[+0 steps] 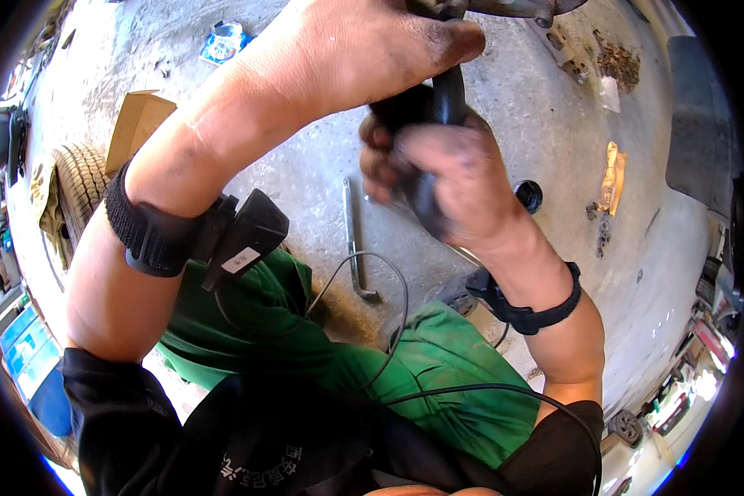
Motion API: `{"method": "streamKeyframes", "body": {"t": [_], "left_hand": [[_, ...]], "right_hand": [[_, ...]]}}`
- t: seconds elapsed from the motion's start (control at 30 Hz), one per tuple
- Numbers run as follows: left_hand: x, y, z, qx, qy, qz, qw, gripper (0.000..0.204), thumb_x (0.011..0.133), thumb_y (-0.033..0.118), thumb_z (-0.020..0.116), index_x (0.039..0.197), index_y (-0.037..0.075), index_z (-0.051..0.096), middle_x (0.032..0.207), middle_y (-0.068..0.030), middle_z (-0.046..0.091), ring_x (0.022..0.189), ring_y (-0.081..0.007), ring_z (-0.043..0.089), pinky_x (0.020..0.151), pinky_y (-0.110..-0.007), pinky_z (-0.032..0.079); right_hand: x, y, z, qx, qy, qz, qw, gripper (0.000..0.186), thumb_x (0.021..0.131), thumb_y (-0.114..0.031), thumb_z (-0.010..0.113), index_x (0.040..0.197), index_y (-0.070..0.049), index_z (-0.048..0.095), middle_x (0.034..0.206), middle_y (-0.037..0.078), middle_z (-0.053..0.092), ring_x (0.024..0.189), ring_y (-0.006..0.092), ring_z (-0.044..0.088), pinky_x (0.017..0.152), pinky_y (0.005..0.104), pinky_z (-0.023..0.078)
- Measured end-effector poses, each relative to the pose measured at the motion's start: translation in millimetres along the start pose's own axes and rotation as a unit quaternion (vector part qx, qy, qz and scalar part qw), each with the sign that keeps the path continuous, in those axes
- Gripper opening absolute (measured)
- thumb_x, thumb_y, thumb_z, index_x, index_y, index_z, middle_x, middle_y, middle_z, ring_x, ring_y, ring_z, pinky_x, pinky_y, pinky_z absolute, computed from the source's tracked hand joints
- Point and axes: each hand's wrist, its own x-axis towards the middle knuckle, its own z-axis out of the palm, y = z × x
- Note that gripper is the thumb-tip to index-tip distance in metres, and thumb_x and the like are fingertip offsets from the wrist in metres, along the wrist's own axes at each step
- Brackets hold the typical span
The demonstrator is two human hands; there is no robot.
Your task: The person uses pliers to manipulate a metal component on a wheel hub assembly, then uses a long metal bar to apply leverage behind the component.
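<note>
Both arms reach up toward a metal car part (504,7) at the top edge. My left hand (364,45), greasy, rests against that part and over the top of a black hose or handle (448,95). My right hand (438,169) is wrapped around the lower end of the same black piece. Each wrist wears a black strap; the left one carries a small black device (244,236). My green trousers (438,372) fill the lower middle.
A long metal wrench (354,240) lies on the concrete floor below my hands. A tyre (78,186) and a cardboard box (136,124) sit at left. Bolts and small parts (601,223) lie at right, near a black round cap (529,195).
</note>
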Motion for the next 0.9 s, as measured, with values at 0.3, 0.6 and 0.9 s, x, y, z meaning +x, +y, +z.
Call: {"method": "streamKeyframes", "body": {"t": [0.3,0.6,0.9], "left_hand": [[-14.3,-39.2,46.1,0.215,0.08,0.291,0.929,0.049,0.084,0.009,0.069,0.131,0.019,0.061,0.074,-0.0088,0.064,0.064,-0.0247,0.064,0.052,-0.034,0.052],[4.8,-7.8,2.7,-0.48,0.157,-0.174,0.846,0.021,0.095,0.018,0.056,0.099,0.0,0.067,0.095,-0.0143,0.069,0.084,-0.0236,0.066,0.073,-0.037,0.051],[28.4,-33.1,22.3,-0.826,0.059,-0.072,0.557,0.022,0.095,0.006,0.053,0.114,-0.002,0.063,0.113,-0.0129,0.07,0.106,-0.026,0.066,0.09,-0.037,0.052]], "right_hand": [[-14.8,-0.8,-19.5,0.097,-0.055,0.122,0.986,0.035,0.081,-0.001,0.057,0.116,0.005,0.058,0.093,0.012,0.068,0.082,0.0182,0.067,0.075,0.0313,0.054],[-5.3,1.6,-41.8,-0.058,-0.033,0.179,0.982,0.037,0.089,-0.015,0.05,0.118,0.006,0.061,0.1,0.012,0.073,0.077,0.0108,0.067,0.056,0.0204,0.049],[-1.8,17.4,-51.2,0.012,-0.034,0.229,0.973,0.029,0.09,-0.007,0.048,0.113,0.005,0.06,0.11,0.015,0.066,0.095,0.0193,0.065,0.068,0.0343,0.062]]}}
